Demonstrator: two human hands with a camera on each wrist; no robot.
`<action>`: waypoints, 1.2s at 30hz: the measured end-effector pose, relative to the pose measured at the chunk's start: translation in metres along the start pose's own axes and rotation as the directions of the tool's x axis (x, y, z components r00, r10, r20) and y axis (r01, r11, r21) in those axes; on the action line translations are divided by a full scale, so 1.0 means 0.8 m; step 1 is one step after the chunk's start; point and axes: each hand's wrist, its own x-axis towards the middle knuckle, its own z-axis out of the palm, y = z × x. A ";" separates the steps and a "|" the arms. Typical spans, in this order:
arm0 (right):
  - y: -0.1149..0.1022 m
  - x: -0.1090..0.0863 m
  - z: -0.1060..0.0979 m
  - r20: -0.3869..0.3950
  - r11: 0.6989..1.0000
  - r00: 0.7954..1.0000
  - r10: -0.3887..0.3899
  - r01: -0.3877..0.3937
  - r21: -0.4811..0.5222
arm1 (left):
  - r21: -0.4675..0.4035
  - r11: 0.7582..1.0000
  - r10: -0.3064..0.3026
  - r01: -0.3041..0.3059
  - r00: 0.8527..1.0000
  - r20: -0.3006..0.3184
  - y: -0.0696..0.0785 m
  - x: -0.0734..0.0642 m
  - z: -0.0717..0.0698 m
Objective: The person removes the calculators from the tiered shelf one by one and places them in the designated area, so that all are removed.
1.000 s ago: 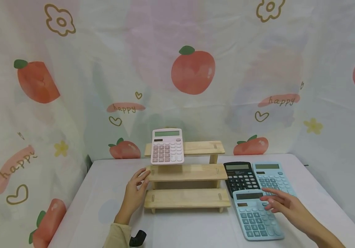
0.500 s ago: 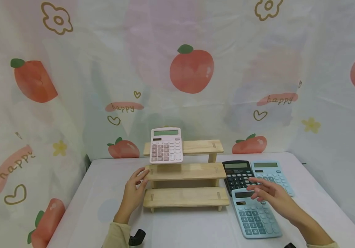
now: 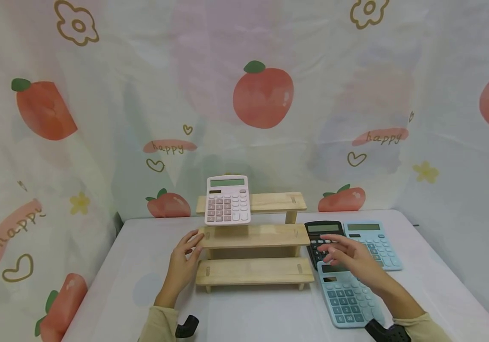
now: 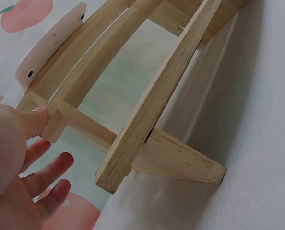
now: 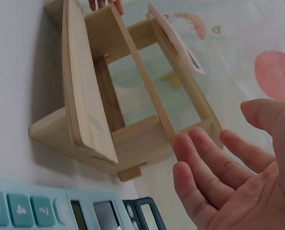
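A three-tier wooden display stand [image 3: 253, 271] stands mid-table. A pink calculator [image 3: 227, 202] leans upright on its top tier, toward the left. My left hand [image 3: 182, 266] holds the left end of the middle tier. The left wrist view shows a fingertip on that tier end, the remaining fingers [image 4: 51, 175] spread beside it. My right hand [image 3: 355, 259], fingers extended and slightly bent, holds nothing and hovers over a black calculator [image 3: 323, 228] and the front blue calculator [image 3: 349, 304], partly hiding both. Behind it lies a second blue calculator [image 3: 381, 244].
A white cloth covers the table [image 3: 249, 313]. The fruit-printed backdrop [image 3: 304, 156] rises behind the stand and along both sides. Black wrist straps [image 3: 387, 331] show at both sleeves.
My right hand has moved left across the calculators toward the stand, from over the front blue one to partly over the black one. My left hand stays at the stand.
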 end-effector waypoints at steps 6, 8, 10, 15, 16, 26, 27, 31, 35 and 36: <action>-0.005 0.016 0.016 0.006 0.999 0.999 -0.033 0.033 0.025 | -0.006 1.000 0.000 0.000 1.000 0.011 0.003 -0.001 -0.002; -0.007 0.020 0.021 0.006 0.998 0.999 -0.052 0.052 0.037 | -0.006 1.000 -0.007 0.007 1.000 0.011 0.003 0.000 -0.002; -0.008 0.024 0.026 0.010 0.996 0.998 -0.068 0.068 0.060 | 0.000 1.000 -0.008 0.008 1.000 0.010 0.003 0.000 -0.003; -0.012 0.036 0.036 0.006 0.990 0.995 -0.097 0.096 0.101 | 0.000 1.000 -0.019 0.019 1.000 0.019 0.003 -0.001 -0.004; -0.013 0.039 0.037 0.003 0.990 0.995 -0.100 0.099 0.104 | 0.000 1.000 -0.017 0.017 1.000 0.021 0.002 -0.001 -0.004; -0.026 0.057 0.058 0.002 0.985 0.992 -0.127 0.126 0.120 | 0.004 1.000 0.011 -0.011 1.000 0.005 0.002 -0.001 -0.001; -0.027 0.059 0.060 0.003 0.984 0.991 -0.131 0.129 0.122 | 0.002 1.000 0.006 -0.006 1.000 0.006 0.002 -0.001 -0.001; -0.030 0.066 0.066 0.010 0.981 0.990 -0.140 0.138 0.135 | -0.005 1.000 -0.011 0.011 1.000 0.015 0.003 0.000 -0.001; -0.034 0.075 0.072 0.016 0.981 0.991 -0.130 0.126 0.149 | -0.005 1.000 -0.019 0.019 1.000 0.024 0.003 0.000 -0.002; -0.035 0.077 0.074 0.014 0.981 0.992 -0.123 0.119 0.151 | -0.006 1.000 -0.021 0.021 0.999 0.024 0.003 0.000 -0.002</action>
